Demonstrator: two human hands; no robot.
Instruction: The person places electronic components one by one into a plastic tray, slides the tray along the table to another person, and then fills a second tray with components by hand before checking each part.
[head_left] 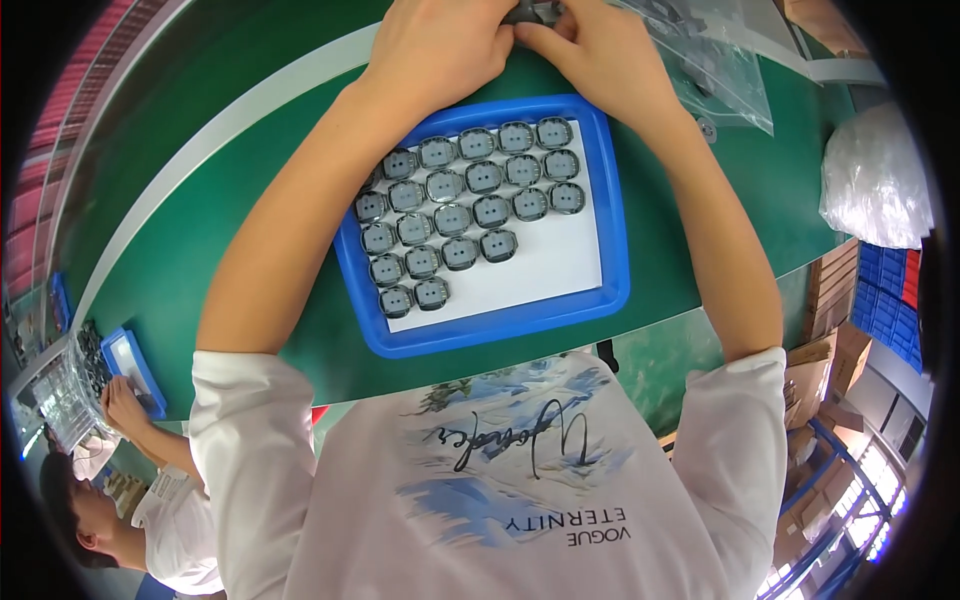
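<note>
At the top edge of the head view, beyond the tray, my left hand (445, 45) and my right hand (605, 60) come together, fingers bent inward. Between them is a small dark grey part (528, 13), cut off by the edge of the picture and partly covered by fingers. My right thumb and forefinger pinch toward it from one side; the left fingers close on it from the other. Below my wrists lies a blue tray (615, 215) lined with a white sheet (535, 285). Several rounded grey housings (452, 219) stand in it in rows, its front right part bare.
A clear plastic bag (722, 75) with dark parts lies beside my right hand, a small round grey piece (707, 130) near it. A white bag (878, 175) sits far right. A pale curved rail (230, 105) crosses the green table. At left, another person's hand (122, 407) touches a blue tray (137, 372).
</note>
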